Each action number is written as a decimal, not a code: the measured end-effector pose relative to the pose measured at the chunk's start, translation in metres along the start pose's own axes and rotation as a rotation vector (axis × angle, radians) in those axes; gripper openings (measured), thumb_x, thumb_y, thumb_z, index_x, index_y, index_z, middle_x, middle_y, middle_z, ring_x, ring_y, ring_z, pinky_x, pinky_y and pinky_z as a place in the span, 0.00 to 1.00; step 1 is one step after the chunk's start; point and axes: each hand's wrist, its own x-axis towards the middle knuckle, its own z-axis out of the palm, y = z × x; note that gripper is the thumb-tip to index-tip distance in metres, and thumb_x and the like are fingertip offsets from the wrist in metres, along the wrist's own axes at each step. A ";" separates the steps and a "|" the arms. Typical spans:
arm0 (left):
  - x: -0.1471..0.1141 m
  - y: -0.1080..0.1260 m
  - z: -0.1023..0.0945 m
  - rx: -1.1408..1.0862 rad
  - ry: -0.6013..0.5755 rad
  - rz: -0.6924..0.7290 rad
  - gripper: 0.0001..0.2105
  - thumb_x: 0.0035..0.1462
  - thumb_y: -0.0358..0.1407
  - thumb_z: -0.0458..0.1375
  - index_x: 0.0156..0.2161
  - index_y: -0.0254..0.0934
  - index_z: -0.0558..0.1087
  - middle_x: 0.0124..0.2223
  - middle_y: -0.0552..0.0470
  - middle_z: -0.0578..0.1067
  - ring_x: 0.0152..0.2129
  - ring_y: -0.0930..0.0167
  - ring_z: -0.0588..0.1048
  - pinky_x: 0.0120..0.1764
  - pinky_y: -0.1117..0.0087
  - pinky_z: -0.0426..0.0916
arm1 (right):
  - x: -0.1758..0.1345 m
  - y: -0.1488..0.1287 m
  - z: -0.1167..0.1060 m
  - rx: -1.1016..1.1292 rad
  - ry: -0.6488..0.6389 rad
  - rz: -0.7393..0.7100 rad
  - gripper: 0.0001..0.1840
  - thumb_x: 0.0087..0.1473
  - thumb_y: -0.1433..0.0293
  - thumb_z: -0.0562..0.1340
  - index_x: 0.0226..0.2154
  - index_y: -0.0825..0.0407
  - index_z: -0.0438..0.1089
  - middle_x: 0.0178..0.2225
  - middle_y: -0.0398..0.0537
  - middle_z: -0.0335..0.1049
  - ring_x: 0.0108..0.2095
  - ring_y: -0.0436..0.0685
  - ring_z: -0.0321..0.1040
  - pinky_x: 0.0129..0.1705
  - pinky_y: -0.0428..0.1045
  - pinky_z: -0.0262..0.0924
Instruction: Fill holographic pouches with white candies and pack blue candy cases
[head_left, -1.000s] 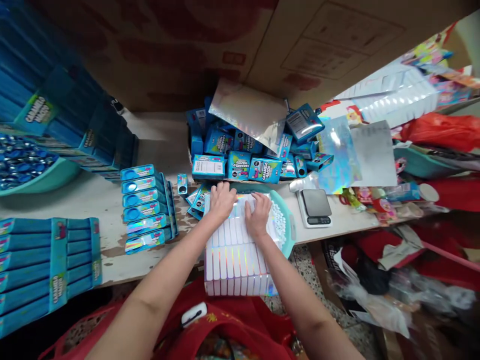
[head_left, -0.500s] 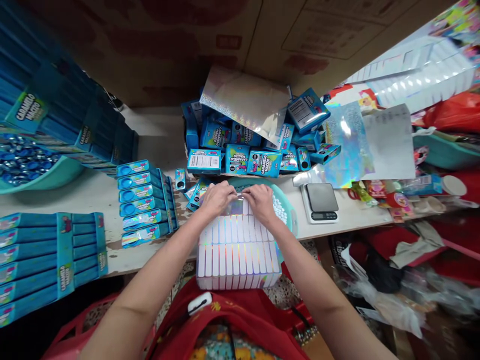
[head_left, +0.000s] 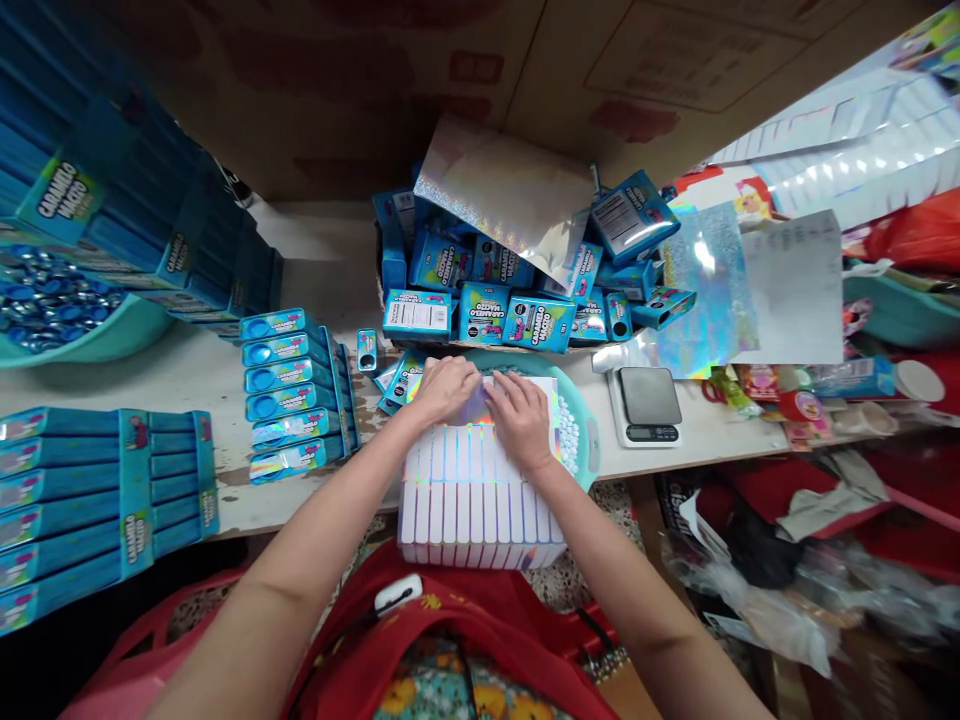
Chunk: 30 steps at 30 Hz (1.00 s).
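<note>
A white sheet of narrow sticker-like strips (head_left: 480,500) with shiny rainbow edges hangs over the table's front edge, bent downward near my lap. Its upper part lies over a turquoise bowl (head_left: 592,440) of small white pellets. My left hand (head_left: 450,388) has its fingers bent and pressed together at the sheet's upper left. Close beside it, my right hand (head_left: 520,415) rests on the upper right with curled fingers. Between the fingertips is a bare, purplish patch; any small piece pinched there is hidden.
Blue candy boxes (head_left: 540,320) fill a carton behind the bowl. Blue dispenser packs (head_left: 277,375) stand left, near a turquoise basin (head_left: 112,345) of blue tins. On the right sit a small scale (head_left: 649,400) and holographic sheets (head_left: 705,290). A large cardboard box (head_left: 420,100) looms behind.
My hands have moved slightly apart at the fingertips, and the right hand sits lower on the sheet. More of the sheet's upper right corner shows. The whole view has shifted a little.
</note>
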 end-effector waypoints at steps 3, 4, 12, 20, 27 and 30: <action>0.005 0.002 0.009 0.104 0.057 -0.009 0.16 0.63 0.38 0.44 0.35 0.37 0.73 0.37 0.47 0.74 0.37 0.65 0.70 0.39 0.62 0.54 | 0.001 -0.003 -0.014 0.113 0.031 0.034 0.06 0.59 0.69 0.58 0.35 0.48 0.71 0.41 0.49 0.74 0.47 0.59 0.66 0.52 0.58 0.56; 0.007 0.002 0.014 0.155 0.081 -0.004 0.16 0.63 0.38 0.44 0.36 0.36 0.73 0.38 0.45 0.74 0.38 0.63 0.69 0.40 0.61 0.55 | 0.003 -0.005 -0.023 0.161 0.048 0.063 0.05 0.58 0.68 0.58 0.33 0.49 0.70 0.36 0.48 0.74 0.43 0.58 0.68 0.49 0.56 0.58; -0.008 0.015 0.019 -0.156 0.323 0.083 0.18 0.65 0.37 0.41 0.47 0.35 0.70 0.49 0.40 0.72 0.50 0.60 0.66 0.51 0.56 0.54 | 0.022 -0.023 -0.090 0.511 0.147 0.489 0.07 0.53 0.65 0.63 0.29 0.50 0.67 0.28 0.42 0.68 0.31 0.52 0.67 0.36 0.49 0.62; -0.096 0.038 -0.021 -1.168 0.107 -0.281 0.17 0.52 0.45 0.58 0.40 0.33 0.70 0.30 0.50 0.74 0.25 0.73 0.73 0.29 0.73 0.66 | 0.025 -0.079 -0.076 0.732 0.072 0.545 0.10 0.48 0.63 0.67 0.29 0.51 0.69 0.28 0.42 0.68 0.31 0.52 0.66 0.36 0.49 0.61; -0.187 -0.018 -0.094 -0.887 0.316 -0.454 0.10 0.57 0.40 0.51 0.39 0.37 0.69 0.24 0.58 0.71 0.16 0.78 0.66 0.22 0.77 0.61 | 0.052 -0.178 -0.024 0.928 -0.056 0.543 0.11 0.47 0.61 0.66 0.29 0.51 0.73 0.36 0.48 0.68 0.40 0.56 0.66 0.39 0.51 0.63; -0.219 -0.053 -0.129 -0.782 0.401 -0.472 0.11 0.58 0.40 0.51 0.45 0.39 0.63 0.23 0.60 0.69 0.18 0.77 0.66 0.24 0.77 0.61 | 0.071 -0.221 0.001 0.906 -0.080 0.487 0.10 0.44 0.61 0.68 0.26 0.51 0.75 0.39 0.49 0.65 0.45 0.58 0.64 0.45 0.53 0.60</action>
